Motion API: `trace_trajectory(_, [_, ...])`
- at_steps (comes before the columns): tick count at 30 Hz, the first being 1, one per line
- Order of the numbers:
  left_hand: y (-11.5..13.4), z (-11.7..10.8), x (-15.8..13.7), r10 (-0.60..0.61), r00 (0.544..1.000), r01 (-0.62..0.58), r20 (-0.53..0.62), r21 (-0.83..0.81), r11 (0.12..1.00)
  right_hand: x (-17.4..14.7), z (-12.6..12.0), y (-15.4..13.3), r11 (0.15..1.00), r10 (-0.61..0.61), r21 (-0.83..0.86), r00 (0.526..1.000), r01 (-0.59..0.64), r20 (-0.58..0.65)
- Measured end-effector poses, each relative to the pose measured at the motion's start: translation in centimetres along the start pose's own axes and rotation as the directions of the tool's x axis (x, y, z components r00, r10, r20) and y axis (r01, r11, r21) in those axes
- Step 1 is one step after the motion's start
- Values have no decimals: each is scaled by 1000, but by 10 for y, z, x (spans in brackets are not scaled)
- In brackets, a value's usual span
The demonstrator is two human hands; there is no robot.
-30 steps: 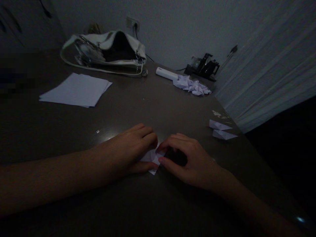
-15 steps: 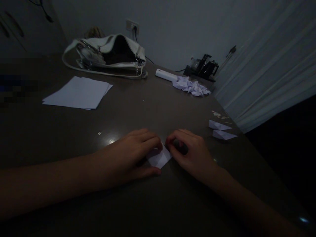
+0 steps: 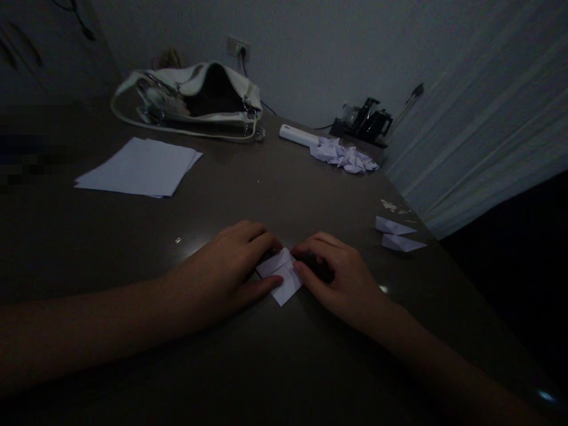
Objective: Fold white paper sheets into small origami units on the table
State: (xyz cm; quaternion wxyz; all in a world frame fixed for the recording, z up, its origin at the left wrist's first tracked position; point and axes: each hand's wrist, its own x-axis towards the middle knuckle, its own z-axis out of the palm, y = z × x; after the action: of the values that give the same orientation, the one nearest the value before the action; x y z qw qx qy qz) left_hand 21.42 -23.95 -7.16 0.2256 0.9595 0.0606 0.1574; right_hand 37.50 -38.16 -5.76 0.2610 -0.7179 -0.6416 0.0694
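A small folded piece of white paper (image 3: 284, 289) lies on the dark table between my hands, crease lines showing on its face. My left hand (image 3: 242, 260) grips its left side, fingers at the upper edge and thumb resting on top. At the paper's right edge, my right hand (image 3: 337, 269) pinches it between thumb and fingertips. The fingertips cover part of the left and right corners.
White sheets (image 3: 139, 167) are stacked at the left. Behind them sits an open white handbag (image 3: 199, 100). A white bar-shaped object (image 3: 298, 135) touches a heap of folded paper pieces (image 3: 344, 155). Two folded papers (image 3: 402, 243) lie near the table's right edge, and a kettle (image 3: 377, 123) stands behind.
My left thumb has moved up onto the paper and the left fingers have drawn back to its upper edge. More of the creased face shows. My right thumb has shifted slightly left.
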Motion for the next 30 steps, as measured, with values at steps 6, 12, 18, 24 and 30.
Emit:
trace_trajectory(6, [3, -1, 2, -14, 1000, 14, 24, 9, 1000, -2, 0, -1, 998, -36, 55, 992, 43, -123])
trace_trajectory(12, [2, -2, 3, -21, 1000, 23, 23, -74, 997, -3, 1, -3, 965, 90, 251, 995, -76, -46])
trace_trajectory(18, [3, -4, 3, 14, 997, -7, 73, -100, 995, -2, 3, -4, 960, 123, 251, 992, -123, 15])
trace_trajectory(24, [4, -5, 6, 7, 995, 4, 97, -110, 994, -1, 4, -1, 945, 163, 288, 987, -156, 2])
trace_trajectory(30, [0, -4, 6, -91, 993, 104, 80, -166, 981, 0, 0, 5, 920, 191, 334, 979, -203, 68])
